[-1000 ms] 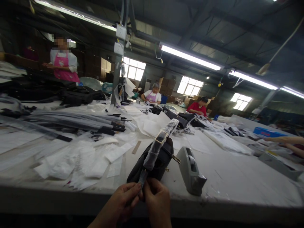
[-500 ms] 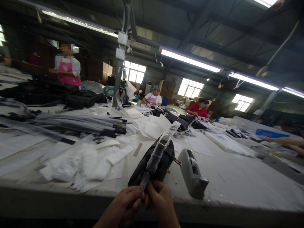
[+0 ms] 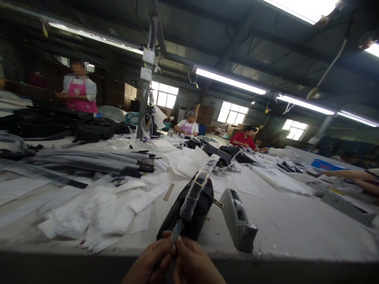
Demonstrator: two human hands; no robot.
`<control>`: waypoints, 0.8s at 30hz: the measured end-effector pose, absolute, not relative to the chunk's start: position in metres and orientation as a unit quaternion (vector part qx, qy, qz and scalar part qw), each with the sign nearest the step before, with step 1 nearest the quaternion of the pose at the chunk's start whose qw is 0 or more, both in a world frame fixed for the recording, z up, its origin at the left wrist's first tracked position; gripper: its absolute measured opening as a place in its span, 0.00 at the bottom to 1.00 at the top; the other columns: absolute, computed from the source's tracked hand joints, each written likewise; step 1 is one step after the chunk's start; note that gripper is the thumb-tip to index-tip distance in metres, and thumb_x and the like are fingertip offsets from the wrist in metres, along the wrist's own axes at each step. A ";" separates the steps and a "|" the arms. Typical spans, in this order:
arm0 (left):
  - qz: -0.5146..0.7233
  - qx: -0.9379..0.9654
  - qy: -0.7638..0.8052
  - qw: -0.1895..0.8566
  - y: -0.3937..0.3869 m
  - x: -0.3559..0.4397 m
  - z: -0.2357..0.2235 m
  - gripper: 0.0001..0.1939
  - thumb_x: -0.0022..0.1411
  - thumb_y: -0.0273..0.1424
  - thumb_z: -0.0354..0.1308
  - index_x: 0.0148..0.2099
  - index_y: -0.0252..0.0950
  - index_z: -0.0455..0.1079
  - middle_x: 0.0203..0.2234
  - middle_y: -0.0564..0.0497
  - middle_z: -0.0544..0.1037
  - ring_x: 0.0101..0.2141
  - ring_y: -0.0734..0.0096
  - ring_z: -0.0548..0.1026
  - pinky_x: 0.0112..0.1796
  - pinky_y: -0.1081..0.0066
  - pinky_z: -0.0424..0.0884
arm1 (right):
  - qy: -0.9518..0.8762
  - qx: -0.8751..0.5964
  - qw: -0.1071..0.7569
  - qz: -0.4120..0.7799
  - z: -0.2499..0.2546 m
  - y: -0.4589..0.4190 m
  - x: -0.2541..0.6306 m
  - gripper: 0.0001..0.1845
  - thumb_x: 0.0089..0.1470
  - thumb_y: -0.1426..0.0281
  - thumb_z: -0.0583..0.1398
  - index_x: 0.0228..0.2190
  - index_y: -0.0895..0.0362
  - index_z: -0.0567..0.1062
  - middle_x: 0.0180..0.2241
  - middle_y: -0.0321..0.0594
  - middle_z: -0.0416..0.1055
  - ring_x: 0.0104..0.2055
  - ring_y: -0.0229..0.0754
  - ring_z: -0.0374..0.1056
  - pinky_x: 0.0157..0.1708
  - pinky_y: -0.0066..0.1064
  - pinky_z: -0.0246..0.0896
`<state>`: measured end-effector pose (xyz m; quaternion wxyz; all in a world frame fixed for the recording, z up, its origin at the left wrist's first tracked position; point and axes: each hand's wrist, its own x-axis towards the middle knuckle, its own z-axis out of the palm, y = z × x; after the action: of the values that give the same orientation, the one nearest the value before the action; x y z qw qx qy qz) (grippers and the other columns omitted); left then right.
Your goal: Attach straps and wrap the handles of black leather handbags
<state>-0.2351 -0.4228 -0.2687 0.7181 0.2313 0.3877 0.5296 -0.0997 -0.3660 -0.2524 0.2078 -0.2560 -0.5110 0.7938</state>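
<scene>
A black handbag point(image 3: 185, 205) lies at the table's near edge, gold hardware showing on its right side. Across its top runs a strap point(image 3: 192, 201) with a gold buckle, wrapped in clear plastic film. My left hand point(image 3: 154, 256) pinches the near end of this wrapped strap from the left. From the right, my right hand point(image 3: 194, 258) closes on the same end, fingertips touching those of the left. What lies under the fingers is partly hidden. Just right of the bag stands a grey tape dispenser point(image 3: 239, 221), apart from both hands.
White wrapping sheets point(image 3: 100, 213) and several plastic-wrapped straps point(image 3: 97, 161) spread over the left. Black bags point(image 3: 219, 154) are piled farther back by a metal post point(image 3: 143, 110). Co-workers stand or sit around; a person's arm point(image 3: 349, 173) reaches in at right beside another dispenser point(image 3: 349, 207).
The view has shifted slightly, so the scene sits lower and a little left. Both hands stay on the strap end, with the fingertips drawn closer together.
</scene>
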 end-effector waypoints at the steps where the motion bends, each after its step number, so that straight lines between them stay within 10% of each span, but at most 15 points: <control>1: 0.525 0.240 0.404 0.709 -0.422 -0.235 -0.268 0.28 0.43 0.56 0.66 0.25 0.37 0.62 0.09 0.65 0.54 0.10 0.87 0.43 0.12 0.82 0.38 | -0.566 -0.313 0.229 0.727 -0.244 -0.364 -0.092 0.36 0.44 0.40 0.61 0.37 0.61 0.77 0.10 0.27 0.62 0.08 0.29 0.51 0.09 0.20 0.45; 5: 0.525 0.278 0.433 0.678 -0.419 -0.232 -0.268 0.28 0.46 0.58 0.63 0.30 0.37 0.65 0.11 0.65 0.58 0.11 0.88 0.44 0.13 0.83 0.41 | -0.646 -0.423 0.452 0.447 -0.186 -0.336 -0.066 0.27 0.54 0.49 0.60 0.42 0.58 0.75 0.21 0.34 0.74 0.20 0.35 0.68 0.23 0.25 0.65; 8: 0.527 0.322 0.457 0.640 -0.416 -0.225 -0.271 0.31 0.44 0.61 0.60 0.29 0.36 0.66 0.12 0.63 0.61 0.10 0.88 0.46 0.12 0.82 0.43 | -0.605 -0.368 0.492 0.507 -0.134 -0.297 -0.070 0.23 0.52 0.53 0.63 0.44 0.55 0.74 0.41 0.41 0.77 0.43 0.42 0.73 0.44 0.30 0.67; 12: 0.524 0.404 0.501 0.558 -0.412 -0.224 -0.274 0.32 0.47 0.64 0.56 0.29 0.36 0.70 0.14 0.59 0.67 0.12 0.83 0.59 0.14 0.80 0.55 | -0.558 -0.343 0.439 0.615 -0.070 -0.251 -0.099 0.19 0.59 0.53 0.57 0.31 0.58 0.71 0.27 0.38 0.73 0.27 0.37 0.70 0.31 0.30 0.70; 16: 0.560 0.496 0.526 0.404 -0.409 -0.250 -0.262 0.31 0.57 0.60 0.49 0.38 0.37 0.77 0.32 0.47 0.81 0.36 0.60 0.78 0.38 0.67 0.75 | -0.603 -0.334 0.402 0.602 -0.012 -0.228 -0.123 0.16 0.60 0.62 0.58 0.27 0.60 0.71 0.15 0.27 0.58 0.14 0.29 0.49 0.15 0.21 0.55; 20: 0.597 0.475 0.611 0.210 -0.409 -0.289 -0.233 0.27 0.61 0.53 0.51 0.54 0.42 0.71 0.52 0.46 0.75 0.51 0.52 0.74 0.51 0.55 0.70 | -0.680 -0.313 0.374 0.547 0.045 -0.218 -0.131 0.16 0.54 0.61 0.65 0.24 0.61 0.74 0.12 0.24 0.51 0.13 0.27 0.41 0.11 0.21 0.39; 24: 0.580 0.503 0.640 -0.022 -0.405 -0.316 -0.198 0.27 0.64 0.46 0.52 0.63 0.45 0.61 0.61 0.45 0.66 0.60 0.52 0.65 0.57 0.50 0.63 | -0.817 -0.319 0.325 0.353 0.096 -0.217 -0.126 0.19 0.43 0.58 0.71 0.24 0.62 0.78 0.13 0.29 0.59 0.16 0.29 0.50 0.15 0.24 0.45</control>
<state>-0.3158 -0.4047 -0.1976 -0.0217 0.5029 0.6402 0.5803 -0.1263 -0.2166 0.0962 0.3253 -0.3194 -0.8169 0.3532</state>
